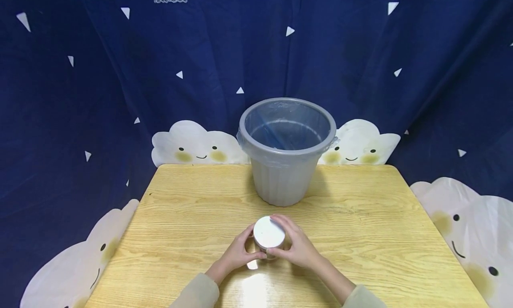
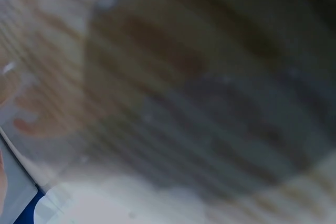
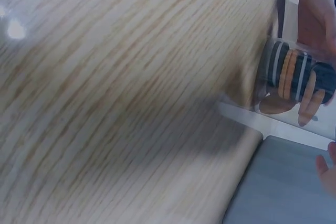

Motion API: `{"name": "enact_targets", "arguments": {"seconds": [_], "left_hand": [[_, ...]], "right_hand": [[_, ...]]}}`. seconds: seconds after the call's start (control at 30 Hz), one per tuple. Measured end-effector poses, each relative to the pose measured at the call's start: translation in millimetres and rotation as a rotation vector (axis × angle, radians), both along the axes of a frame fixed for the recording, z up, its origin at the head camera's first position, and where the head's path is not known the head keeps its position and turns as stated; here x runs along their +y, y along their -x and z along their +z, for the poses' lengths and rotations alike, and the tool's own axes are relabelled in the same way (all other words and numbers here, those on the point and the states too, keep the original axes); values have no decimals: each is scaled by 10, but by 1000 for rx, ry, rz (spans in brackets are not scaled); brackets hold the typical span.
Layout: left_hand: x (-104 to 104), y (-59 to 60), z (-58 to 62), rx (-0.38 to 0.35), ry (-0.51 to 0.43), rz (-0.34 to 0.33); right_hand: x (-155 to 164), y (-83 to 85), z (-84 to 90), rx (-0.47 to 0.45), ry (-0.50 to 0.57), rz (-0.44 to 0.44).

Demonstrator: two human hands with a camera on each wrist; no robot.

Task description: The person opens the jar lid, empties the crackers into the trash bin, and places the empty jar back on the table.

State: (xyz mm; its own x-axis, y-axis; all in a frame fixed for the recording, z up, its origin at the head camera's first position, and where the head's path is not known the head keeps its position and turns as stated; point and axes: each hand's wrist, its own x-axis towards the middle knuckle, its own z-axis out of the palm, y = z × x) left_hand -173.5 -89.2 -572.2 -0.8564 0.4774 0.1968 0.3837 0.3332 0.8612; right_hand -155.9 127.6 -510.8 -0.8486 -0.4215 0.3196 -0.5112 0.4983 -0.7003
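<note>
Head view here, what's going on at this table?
A person is holding a small clear jar with a white lid on a wooden table, using both hands. The left hand grips its left side and the right hand wraps its right side and lid edge. The right wrist view shows something striped dark and orange inside the jar, too blurred to name. Behind it stands a grey bin lined with a clear bag, apart from the jar. The lid is on.
</note>
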Motion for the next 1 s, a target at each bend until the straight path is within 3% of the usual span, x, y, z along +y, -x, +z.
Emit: {"name": "enact_targets", "arguments": {"seconds": [0.63, 0.73, 0.9, 1.0], "left_hand": [[-26, 18, -13, -27, -24, -5], [-17, -16, 62, -31, -32, -7], [-9, -90, 298, -37, -34, -17], [-13, -103, 365, -43, -21, -22]], "right_hand": [[-9, 16, -39, 66, -44, -20], [-1, 25, -39, 78, -42, -14], [15, 52, -33, 100, -51, -10], [27, 67, -18, 99, -58, 3]]}}
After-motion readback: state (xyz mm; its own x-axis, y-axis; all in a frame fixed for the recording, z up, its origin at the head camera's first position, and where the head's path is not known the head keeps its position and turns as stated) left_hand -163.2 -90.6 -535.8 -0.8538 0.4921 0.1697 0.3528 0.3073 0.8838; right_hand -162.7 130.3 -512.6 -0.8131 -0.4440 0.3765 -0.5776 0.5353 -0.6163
